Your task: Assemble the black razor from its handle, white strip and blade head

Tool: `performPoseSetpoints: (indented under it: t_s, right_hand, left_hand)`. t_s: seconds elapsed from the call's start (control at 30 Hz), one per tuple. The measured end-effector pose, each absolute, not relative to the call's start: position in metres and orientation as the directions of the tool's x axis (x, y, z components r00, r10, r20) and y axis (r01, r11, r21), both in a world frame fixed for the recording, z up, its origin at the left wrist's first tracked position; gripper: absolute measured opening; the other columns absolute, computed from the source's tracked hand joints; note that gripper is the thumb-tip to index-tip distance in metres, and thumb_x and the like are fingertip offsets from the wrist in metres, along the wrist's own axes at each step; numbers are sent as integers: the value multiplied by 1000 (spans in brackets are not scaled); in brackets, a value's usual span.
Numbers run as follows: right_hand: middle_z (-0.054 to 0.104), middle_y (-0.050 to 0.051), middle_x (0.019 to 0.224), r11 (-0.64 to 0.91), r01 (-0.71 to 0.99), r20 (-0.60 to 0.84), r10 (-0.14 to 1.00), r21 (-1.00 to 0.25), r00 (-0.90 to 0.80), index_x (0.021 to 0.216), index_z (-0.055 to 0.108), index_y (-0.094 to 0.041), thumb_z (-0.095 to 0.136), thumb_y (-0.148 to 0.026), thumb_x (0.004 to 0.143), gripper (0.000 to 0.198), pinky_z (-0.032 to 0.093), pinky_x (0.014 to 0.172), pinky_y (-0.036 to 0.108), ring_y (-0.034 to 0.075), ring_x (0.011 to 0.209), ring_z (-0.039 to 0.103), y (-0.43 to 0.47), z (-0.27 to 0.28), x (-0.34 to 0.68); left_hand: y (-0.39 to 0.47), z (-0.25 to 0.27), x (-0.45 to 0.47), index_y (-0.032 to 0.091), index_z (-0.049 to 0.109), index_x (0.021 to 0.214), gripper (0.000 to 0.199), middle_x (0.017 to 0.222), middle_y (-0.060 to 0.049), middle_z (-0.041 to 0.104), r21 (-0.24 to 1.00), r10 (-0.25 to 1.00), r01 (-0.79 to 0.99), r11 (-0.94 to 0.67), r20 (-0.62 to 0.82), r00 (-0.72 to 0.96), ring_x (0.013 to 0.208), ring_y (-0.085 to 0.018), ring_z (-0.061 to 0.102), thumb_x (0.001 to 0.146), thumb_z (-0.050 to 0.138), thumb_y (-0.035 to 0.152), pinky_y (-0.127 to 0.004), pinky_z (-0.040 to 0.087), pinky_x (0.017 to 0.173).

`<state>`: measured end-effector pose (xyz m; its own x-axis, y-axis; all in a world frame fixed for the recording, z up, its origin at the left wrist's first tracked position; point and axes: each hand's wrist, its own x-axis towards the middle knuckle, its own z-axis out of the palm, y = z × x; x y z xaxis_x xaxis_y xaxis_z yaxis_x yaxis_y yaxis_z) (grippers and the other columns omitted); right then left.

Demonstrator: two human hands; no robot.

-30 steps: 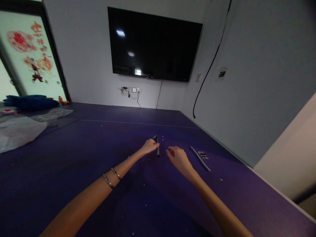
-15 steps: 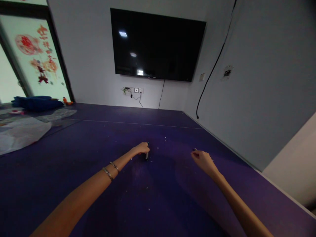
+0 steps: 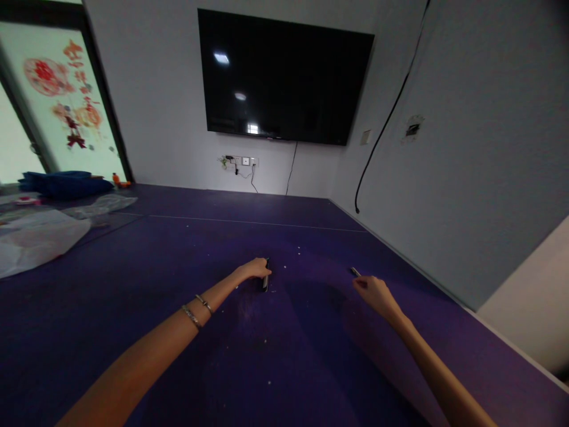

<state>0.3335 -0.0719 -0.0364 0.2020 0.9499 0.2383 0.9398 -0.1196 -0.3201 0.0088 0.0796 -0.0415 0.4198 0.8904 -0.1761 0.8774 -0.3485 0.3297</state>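
Observation:
My left hand [image 3: 256, 268] is closed around a slim dark object with a pale, shiny strip [image 3: 265, 283], held low at the purple surface [image 3: 200, 367]. Its kind is too small to make out, and my fingers cover its upper part. Two metal bracelets [image 3: 198, 311] circle my left wrist. Farther right, my right hand [image 3: 372, 292] has its fingers pressed together, low over the same surface. A small dark bar with a light edge [image 3: 355, 271] shows just beyond these fingers. Whether they grip it is hidden.
Small white specks [image 3: 285, 267] dot the purple surface. Clear plastic sheeting [image 3: 42, 240] and a blue cloth bundle [image 3: 66, 184] lie at the left. A black cable [image 3: 377, 133] hangs along the right wall. A television [image 3: 284, 77] is on the back wall.
My right hand has shifted slightly right and toward me, so more of the small dark bar shows beyond it. My left hand stays nearly in place, with more of its object visible. The view tilts slightly.

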Motion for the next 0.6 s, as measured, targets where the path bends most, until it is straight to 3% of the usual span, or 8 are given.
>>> performPoseSetpoints:
  t_s: [0.37, 0.6]
  right_hand:
    - [71, 9, 79, -204, 897, 237, 920, -393, 313, 87, 72, -16, 50, -29, 76, 28, 41, 60, 23, 23, 77, 65, -72, -43, 366]
    - [71, 10, 86, -239, 914, 218, 922, -328, 320, 93, 70, -15, 52, -28, 73, 31, 41, 60, 23, 23, 79, 65, -71, -44, 390]
  left_hand:
    - [65, -30, 6, 13, 65, 58, 28, 46, -3, 56, 348, 893, 873, -341, -171, 417, 45, -13, 52, 76, 53, 31, -22, 38, 48]
    - [59, -30, 3, 14, 64, 57, 33, 50, -4, 57, 365, 903, 854, -370, -74, 423, 54, -14, 55, 79, 51, 35, -21, 37, 54]
